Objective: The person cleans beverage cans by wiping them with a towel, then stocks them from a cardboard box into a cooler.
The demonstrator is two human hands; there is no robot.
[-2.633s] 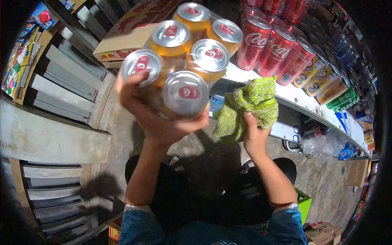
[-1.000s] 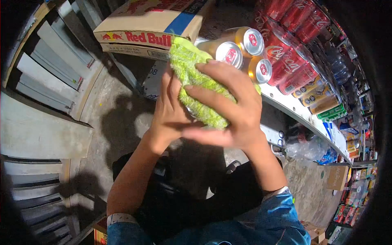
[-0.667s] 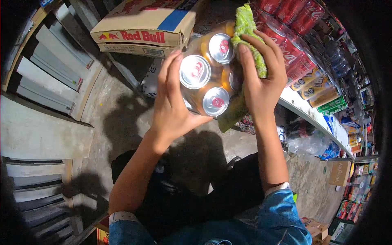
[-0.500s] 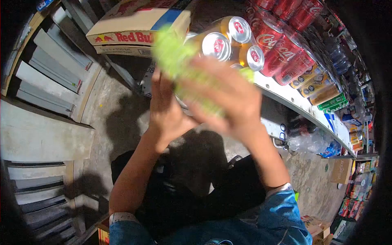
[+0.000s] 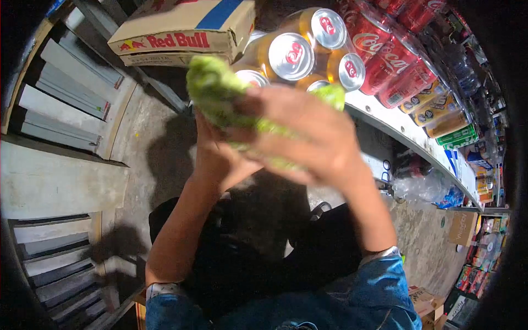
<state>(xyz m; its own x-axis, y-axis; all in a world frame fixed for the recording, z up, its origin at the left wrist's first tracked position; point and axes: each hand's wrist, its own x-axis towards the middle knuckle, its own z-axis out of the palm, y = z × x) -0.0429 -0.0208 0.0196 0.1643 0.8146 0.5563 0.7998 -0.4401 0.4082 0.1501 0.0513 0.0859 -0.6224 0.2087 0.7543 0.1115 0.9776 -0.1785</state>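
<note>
A fuzzy lime-green cloth [image 5: 212, 88] is bunched under my right hand [image 5: 316, 135], whose fingers curve over it and are smeared by motion. One end of the cloth sticks out to the left, and another bit shows beyond my knuckles. My left hand [image 5: 214, 159] is raised close beneath the cloth, fingers upward and curled. Whatever lies between my palms is hidden by the cloth and my right hand. Just beyond my hands, several gold cans [image 5: 291, 56] with silver tops and red markings stand grouped on a white shelf [image 5: 379, 113].
A Red Bull carton [image 5: 176, 41] sits at the upper left. Red Coca-Cola cans [image 5: 379, 55], yellow cans [image 5: 432, 110] and a green can [image 5: 458, 137] line the shelf rightward. Clear plastic [image 5: 421, 187] lies below it. Slatted white boards [image 5: 60, 236] stand at left.
The cloth has shifted slightly left and down, and its end has swung over. A silver edge seen between my hands is now covered. The view has moved a little.
</note>
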